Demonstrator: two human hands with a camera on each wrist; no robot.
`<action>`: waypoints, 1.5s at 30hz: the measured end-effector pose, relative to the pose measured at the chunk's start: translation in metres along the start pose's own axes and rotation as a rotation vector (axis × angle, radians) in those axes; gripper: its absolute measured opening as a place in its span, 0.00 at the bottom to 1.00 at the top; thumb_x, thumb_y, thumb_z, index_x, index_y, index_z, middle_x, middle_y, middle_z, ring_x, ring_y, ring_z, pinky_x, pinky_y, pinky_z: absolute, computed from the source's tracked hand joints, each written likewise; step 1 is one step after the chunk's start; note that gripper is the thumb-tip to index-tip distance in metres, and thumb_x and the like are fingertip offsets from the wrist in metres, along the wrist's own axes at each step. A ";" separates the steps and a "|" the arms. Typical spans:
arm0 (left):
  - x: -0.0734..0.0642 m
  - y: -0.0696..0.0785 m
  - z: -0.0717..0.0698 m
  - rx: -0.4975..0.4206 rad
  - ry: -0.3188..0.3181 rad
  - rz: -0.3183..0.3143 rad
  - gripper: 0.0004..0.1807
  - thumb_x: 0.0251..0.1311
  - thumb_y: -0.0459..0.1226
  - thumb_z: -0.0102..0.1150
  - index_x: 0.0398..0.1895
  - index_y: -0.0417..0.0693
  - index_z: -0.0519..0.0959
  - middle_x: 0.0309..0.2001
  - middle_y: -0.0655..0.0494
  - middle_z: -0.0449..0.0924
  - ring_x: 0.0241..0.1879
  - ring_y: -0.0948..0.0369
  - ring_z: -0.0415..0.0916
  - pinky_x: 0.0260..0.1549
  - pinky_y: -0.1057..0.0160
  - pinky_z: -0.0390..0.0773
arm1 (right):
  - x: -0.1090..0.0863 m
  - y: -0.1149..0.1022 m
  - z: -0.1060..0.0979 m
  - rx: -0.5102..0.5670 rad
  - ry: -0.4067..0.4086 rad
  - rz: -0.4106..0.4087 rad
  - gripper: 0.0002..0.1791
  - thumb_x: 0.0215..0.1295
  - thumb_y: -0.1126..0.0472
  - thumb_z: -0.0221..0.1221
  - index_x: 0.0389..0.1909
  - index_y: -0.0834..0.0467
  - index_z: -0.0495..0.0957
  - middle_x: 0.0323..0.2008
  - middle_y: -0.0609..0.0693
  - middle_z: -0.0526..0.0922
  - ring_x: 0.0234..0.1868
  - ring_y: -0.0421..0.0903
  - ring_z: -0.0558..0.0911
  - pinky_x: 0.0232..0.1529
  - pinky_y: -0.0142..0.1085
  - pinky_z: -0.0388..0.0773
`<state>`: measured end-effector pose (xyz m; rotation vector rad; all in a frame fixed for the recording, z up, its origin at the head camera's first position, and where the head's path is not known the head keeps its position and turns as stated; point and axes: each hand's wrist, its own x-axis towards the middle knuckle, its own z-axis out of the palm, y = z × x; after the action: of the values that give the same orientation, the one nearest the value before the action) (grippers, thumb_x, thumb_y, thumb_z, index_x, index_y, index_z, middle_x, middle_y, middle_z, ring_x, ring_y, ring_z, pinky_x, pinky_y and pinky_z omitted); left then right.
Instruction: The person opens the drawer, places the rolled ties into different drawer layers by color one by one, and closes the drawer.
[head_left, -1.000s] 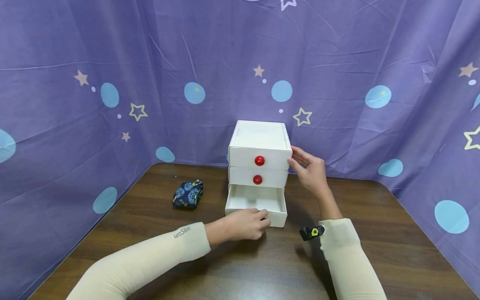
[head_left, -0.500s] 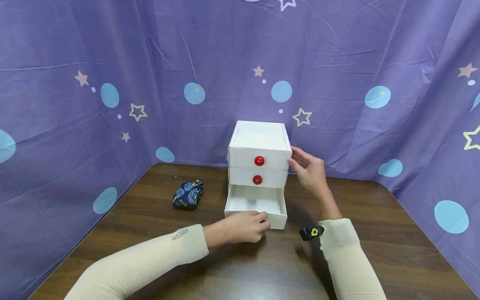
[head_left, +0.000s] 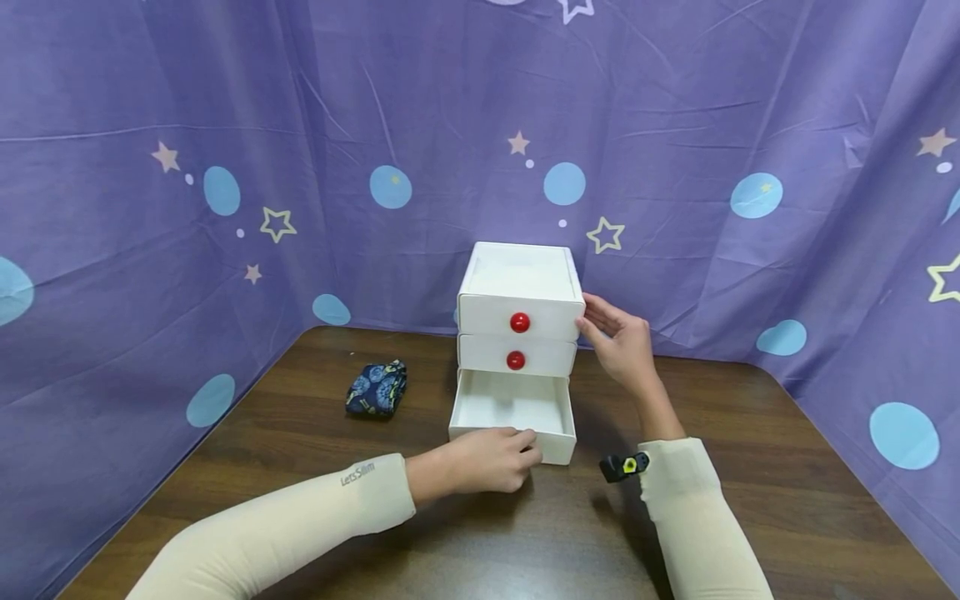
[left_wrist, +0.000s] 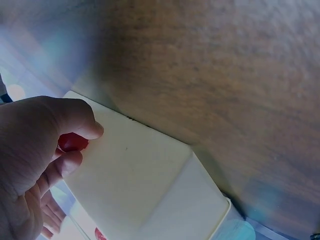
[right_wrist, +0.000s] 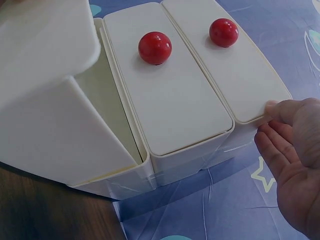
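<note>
Legible marking: small dark grey lettering (head_left: 357, 474) that reads "LetsSlim". Location: cream-coloured fabric sleeve (head_left: 277, 533) on the person's left arm, near its wrist end. Orientation: single line, slanting upward toward the wrist. Letters slightly blurred; any apostrophe cannot be confirmed.

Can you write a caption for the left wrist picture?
Left fingers pinch the red knob of a white drawer.

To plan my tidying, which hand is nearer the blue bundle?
Left. The left hand pinches the bottom knob, right of the bundle and nearer the camera; the right hand is farther right, at the top drawer.
</note>
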<state>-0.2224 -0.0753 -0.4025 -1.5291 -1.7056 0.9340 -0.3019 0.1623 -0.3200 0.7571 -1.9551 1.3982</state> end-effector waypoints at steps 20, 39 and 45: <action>-0.002 0.005 -0.007 0.008 -0.001 0.024 0.12 0.71 0.41 0.58 0.32 0.67 0.87 0.41 0.61 0.77 0.45 0.60 0.74 0.38 0.70 0.80 | 0.000 0.002 0.000 0.009 0.002 0.000 0.21 0.62 0.79 0.65 0.57 0.78 0.77 0.52 0.73 0.82 0.52 0.69 0.83 0.49 0.26 0.81; -0.004 0.010 -0.013 -0.005 0.026 0.027 0.12 0.72 0.40 0.58 0.31 0.67 0.87 0.41 0.62 0.76 0.43 0.60 0.73 0.37 0.70 0.80 | 0.000 0.002 0.000 0.032 0.001 -0.012 0.21 0.62 0.78 0.65 0.56 0.78 0.78 0.51 0.72 0.82 0.52 0.67 0.84 0.50 0.28 0.82; -0.004 0.011 -0.018 -0.011 0.004 0.038 0.11 0.72 0.42 0.58 0.33 0.68 0.87 0.42 0.62 0.77 0.44 0.60 0.72 0.38 0.70 0.80 | -0.001 0.002 0.000 0.027 0.004 -0.015 0.21 0.62 0.78 0.65 0.56 0.78 0.78 0.51 0.72 0.82 0.52 0.66 0.84 0.50 0.29 0.82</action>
<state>-0.2015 -0.0773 -0.4022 -1.5744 -1.6869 0.9424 -0.3030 0.1629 -0.3219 0.7798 -1.9274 1.4189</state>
